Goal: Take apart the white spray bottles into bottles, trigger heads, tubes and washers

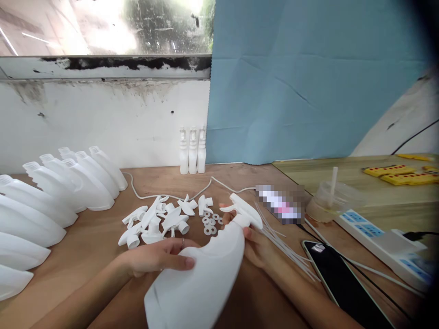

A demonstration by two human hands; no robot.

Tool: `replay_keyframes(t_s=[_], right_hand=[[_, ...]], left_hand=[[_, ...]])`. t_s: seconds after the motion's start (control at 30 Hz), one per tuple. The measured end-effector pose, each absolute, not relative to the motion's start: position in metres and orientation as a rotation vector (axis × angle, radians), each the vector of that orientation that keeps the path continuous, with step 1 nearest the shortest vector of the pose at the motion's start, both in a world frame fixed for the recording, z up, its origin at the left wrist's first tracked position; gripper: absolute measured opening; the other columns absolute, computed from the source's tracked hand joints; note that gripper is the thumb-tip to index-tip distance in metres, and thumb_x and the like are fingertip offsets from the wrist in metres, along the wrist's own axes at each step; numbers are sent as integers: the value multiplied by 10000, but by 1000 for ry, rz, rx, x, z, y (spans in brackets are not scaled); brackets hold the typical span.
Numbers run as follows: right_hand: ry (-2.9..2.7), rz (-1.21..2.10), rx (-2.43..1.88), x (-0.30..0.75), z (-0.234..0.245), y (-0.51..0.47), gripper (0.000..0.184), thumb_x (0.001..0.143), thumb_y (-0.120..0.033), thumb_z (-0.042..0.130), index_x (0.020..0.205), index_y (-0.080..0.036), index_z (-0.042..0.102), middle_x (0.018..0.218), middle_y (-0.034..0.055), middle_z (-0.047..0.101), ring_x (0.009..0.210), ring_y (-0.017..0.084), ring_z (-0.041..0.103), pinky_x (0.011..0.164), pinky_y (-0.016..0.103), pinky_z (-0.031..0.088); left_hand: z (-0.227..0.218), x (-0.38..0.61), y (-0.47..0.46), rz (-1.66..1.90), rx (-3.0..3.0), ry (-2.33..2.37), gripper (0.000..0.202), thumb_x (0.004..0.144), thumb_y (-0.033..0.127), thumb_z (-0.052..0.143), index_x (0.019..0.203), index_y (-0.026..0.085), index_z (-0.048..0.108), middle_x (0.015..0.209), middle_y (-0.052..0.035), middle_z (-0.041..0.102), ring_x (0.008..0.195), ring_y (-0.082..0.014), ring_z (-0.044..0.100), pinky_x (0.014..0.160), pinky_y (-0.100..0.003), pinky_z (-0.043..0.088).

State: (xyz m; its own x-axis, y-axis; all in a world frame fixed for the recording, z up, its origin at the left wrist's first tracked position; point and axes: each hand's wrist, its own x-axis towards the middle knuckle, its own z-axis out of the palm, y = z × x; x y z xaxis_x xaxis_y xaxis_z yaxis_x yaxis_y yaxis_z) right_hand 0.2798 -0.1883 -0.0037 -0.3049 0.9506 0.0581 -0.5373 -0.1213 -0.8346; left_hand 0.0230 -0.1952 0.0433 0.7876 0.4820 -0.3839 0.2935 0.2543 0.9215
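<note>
A white plastic spray bottle (199, 283) lies tilted across the wooden table's near middle, a white trigger sprayer head (244, 211) fitted at its neck. My left hand (157, 257) rests on the bottle's side, thumb pressed against the body, a ring on one finger. My right hand (255, 244) is closed round the neck just under the sprayer head. Behind the hands lie a pile of loose trigger heads (156, 223) and several small white washers (210, 224).
Rows of empty white bottles (51, 196) lie at the left. Three assembled bottles (192, 151) stand by the wall. Thin white dip tubes (281, 242), a phone (343, 283), a power strip (384, 244) and a plastic cup (331, 201) sit at the right.
</note>
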Motion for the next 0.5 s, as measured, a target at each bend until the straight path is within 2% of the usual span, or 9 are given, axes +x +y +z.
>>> replay_keyframes(t_s=[0.07, 0.1, 0.17, 0.23, 0.3, 0.37, 0.43, 0.5], right_hand=[[-916, 1675, -639, 277, -5, -188, 622, 601, -555, 783, 1115, -248, 615, 884, 46, 606, 700, 180, 586, 545, 271, 512], [-904, 1685, -642, 276, -6, -187, 607, 633, -583, 749, 1126, -257, 610, 890, 46, 609, 695, 177, 583, 547, 274, 507], [-886, 1707, -637, 275, -8, -183, 538, 736, -578, 658, 1176, -277, 582, 882, 33, 601, 606, 144, 542, 470, 250, 456], [-847, 1703, -633, 276, -11, -177, 457, 802, -508, 607, 1192, -273, 569, 847, 13, 575, 523, 109, 472, 418, 229, 391], [-787, 1662, -645, 279, -15, -171, 371, 810, -434, 611, 1128, -243, 594, 792, -4, 544, 503, 92, 438, 423, 219, 361], [-754, 1599, -675, 280, -21, -165, 294, 797, -386, 630, 1040, -221, 610, 738, -19, 515, 492, 82, 420, 423, 210, 333], [-784, 1520, -721, 280, -28, -161, 246, 786, -369, 641, 972, -212, 604, 707, -31, 500, 470, 75, 403, 413, 205, 307], [-886, 1409, -792, 280, -35, -158, 210, 796, -367, 631, 929, -210, 589, 676, -42, 489, 443, 72, 386, 408, 208, 291]], left_hand=[[43, 23, -189, 169, 1190, 736, 458, 741, 395, 668, 1169, 238, 617, 1067, -44, 687, 916, -230, 665, 699, -296, 530], [43, 23, -184, 244, 1160, 812, 477, 695, 387, 697, 1138, 221, 631, 1012, -44, 697, 847, -226, 672, 655, -290, 524], [44, 23, -170, 507, 1135, 1001, 497, 663, 421, 697, 1093, 180, 635, 881, -44, 699, 717, -213, 659, 578, -282, 505], [49, 21, -147, 821, 1162, 1129, 526, 697, 503, 643, 1075, 138, 616, 790, -50, 679, 628, -201, 628, 527, -279, 482], [55, 19, -115, 1114, 1300, 1175, 568, 737, 546, 590, 1110, 118, 580, 815, -65, 671, 642, -198, 622, 537, -274, 481], [58, 14, -77, 1372, 1552, 1307, 615, 747, 518, 587, 1210, 120, 511, 925, -82, 671, 792, -211, 638, 651, -277, 503], [55, 9, -40, 1379, 1722, 1745, 612, 768, 461, 578, 1278, 155, 432, 971, -71, 671, 861, -214, 640, 734, -299, 505], [49, 6, -8, 1343, 1710, 1914, 599, 751, 364, 616, 1273, 144, 419, 1013, -104, 665, 915, -249, 639, 796, -341, 494]])
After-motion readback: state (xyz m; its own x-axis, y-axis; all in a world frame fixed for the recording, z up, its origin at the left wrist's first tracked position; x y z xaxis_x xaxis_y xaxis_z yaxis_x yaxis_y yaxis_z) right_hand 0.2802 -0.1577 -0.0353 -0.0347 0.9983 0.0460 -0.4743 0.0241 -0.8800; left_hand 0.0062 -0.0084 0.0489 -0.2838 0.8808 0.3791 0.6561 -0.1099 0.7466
